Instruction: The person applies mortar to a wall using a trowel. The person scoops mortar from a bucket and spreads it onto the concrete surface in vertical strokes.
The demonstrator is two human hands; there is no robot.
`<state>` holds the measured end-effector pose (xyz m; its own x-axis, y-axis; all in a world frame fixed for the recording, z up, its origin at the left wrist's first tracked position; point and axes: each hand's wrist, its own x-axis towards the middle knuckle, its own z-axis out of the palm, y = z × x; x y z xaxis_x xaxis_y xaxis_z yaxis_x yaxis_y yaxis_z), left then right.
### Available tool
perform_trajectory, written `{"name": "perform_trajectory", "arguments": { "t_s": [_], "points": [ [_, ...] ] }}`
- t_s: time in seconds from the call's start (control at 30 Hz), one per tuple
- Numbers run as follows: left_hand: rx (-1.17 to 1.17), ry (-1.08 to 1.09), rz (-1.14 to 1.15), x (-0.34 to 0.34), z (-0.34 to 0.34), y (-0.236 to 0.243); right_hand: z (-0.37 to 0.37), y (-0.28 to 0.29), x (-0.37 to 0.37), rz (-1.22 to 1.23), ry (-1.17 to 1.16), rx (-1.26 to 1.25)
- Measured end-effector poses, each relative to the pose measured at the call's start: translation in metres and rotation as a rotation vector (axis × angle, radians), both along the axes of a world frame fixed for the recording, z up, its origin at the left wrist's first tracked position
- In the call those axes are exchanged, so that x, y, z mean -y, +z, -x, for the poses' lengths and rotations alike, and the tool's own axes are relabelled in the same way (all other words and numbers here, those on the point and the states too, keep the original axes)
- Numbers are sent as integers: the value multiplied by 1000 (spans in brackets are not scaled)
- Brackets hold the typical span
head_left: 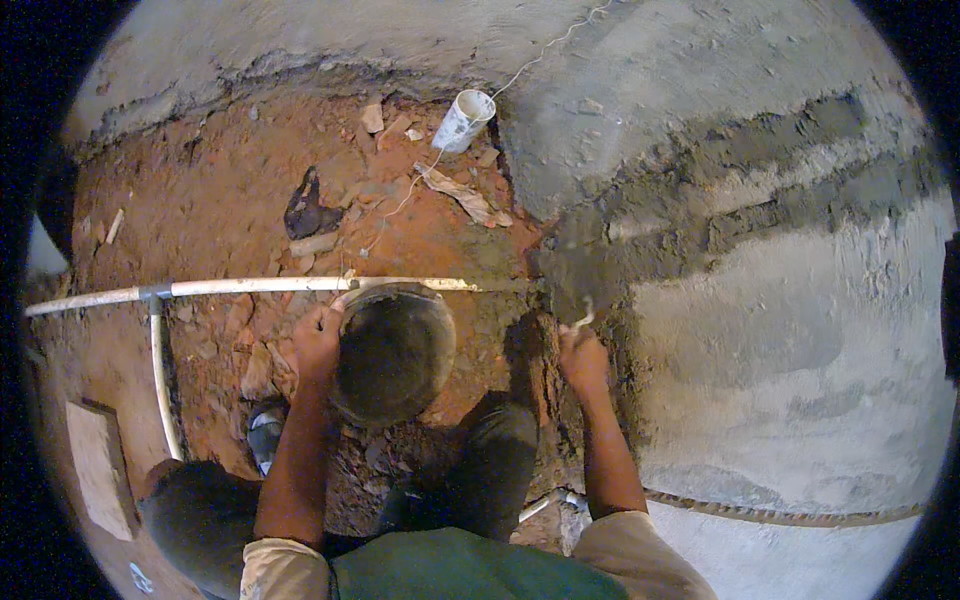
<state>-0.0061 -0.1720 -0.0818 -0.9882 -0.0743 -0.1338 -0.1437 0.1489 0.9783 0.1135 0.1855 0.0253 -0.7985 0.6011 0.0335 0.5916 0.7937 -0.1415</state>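
The left hand (318, 338) grips the rim of the round mortar pan (393, 350) on the red earth floor (220, 200). The right hand (582, 355), closed on a trowel (570, 280), presses wet mortar against the wall (780, 330), right of the pan.

Floor: red-brown earth (215, 210) strewn with stones and scraps.
Wall: grey plaster (800, 330), with darker wet bands (760, 160) across it.
Pipework: 1 white pipe (290, 286) crossing, 1 branch (160, 380) dropping from a grey joint.
Light: dim, warm.
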Motion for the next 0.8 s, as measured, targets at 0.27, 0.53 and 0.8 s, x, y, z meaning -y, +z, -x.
{"name": "perform_trajectory", "arguments": {
  "t_s": [0.27, 0.53, 0.8],
  "points": [
    [-66, 44, 77, -1, 0, -4, -13, 8, -24, -54, -48, -87],
    [-127, -3, 90, 1, -1, 5, -38, 61, -10, 10, -39, -388],
    [-111, 25, 81, -1, 2, -1, -8, 7, -23, 45, 100, -190]
  ]
}}
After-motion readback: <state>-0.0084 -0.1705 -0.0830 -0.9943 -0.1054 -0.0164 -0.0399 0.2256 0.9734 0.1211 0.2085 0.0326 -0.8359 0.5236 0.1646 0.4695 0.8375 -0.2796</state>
